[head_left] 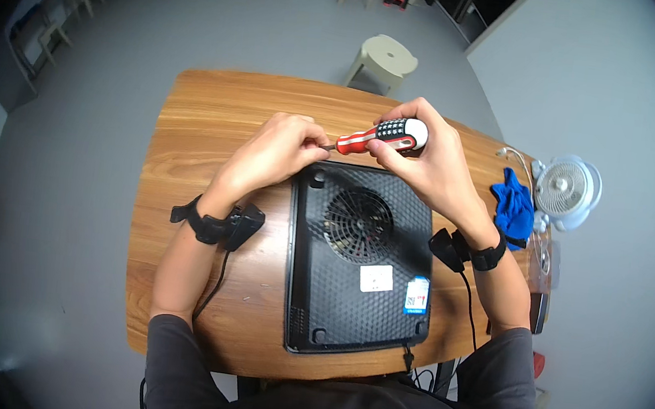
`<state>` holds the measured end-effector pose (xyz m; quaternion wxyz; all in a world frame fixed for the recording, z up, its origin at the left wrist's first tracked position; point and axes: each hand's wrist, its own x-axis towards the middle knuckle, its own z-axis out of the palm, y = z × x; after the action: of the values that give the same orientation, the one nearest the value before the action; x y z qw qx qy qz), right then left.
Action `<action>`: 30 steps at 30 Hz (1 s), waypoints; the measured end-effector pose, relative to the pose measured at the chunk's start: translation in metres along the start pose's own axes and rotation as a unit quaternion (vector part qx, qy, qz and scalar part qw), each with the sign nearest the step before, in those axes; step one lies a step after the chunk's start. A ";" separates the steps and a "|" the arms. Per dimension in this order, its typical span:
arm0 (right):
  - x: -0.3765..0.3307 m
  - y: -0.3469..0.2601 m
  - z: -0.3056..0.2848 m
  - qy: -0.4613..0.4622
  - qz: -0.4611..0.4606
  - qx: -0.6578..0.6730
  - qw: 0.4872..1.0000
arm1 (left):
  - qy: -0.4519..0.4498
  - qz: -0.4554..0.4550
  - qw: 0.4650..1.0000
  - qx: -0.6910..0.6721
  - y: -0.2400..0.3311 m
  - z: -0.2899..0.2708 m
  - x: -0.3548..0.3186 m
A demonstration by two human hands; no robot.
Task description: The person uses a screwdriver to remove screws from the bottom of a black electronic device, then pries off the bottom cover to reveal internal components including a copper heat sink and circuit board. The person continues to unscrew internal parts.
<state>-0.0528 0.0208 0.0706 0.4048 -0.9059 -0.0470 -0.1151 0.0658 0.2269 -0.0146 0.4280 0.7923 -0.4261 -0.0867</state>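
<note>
Across the wood-grain table [199, 121], my forearms angle inward. My right hand [431, 164] is wrapped round a screwdriver [359, 140], held sideways by the far edge of a black laptop cooling pad [343, 283]. My left hand [277, 150] bends toward its tip, fingertips gathered (whether they're pinching it, I can't tell).

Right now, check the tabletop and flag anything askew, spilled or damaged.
No spill or damage stands out. Only the blue cloth looks untidy, crumpled beside the pale fan, near the right edge of the wooden table.
</note>
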 end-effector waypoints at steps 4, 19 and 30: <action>-0.036 0.000 -0.039 -0.059 0.015 -0.088 0.994 | 0.001 0.023 0.999 0.029 0.032 0.015 -0.013; -0.181 0.082 -0.103 -0.030 0.136 -0.189 0.972 | -0.067 0.024 0.987 0.146 0.096 0.087 0.007; -0.230 0.224 -0.059 0.078 0.202 -0.174 0.961 | -0.031 -0.197 0.926 0.321 0.036 0.076 -0.040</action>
<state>-0.2458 -0.1708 -0.1105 0.2584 -0.9411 0.1898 -0.1078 -0.0184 0.2008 -0.0439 0.1117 0.9523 -0.2792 -0.0525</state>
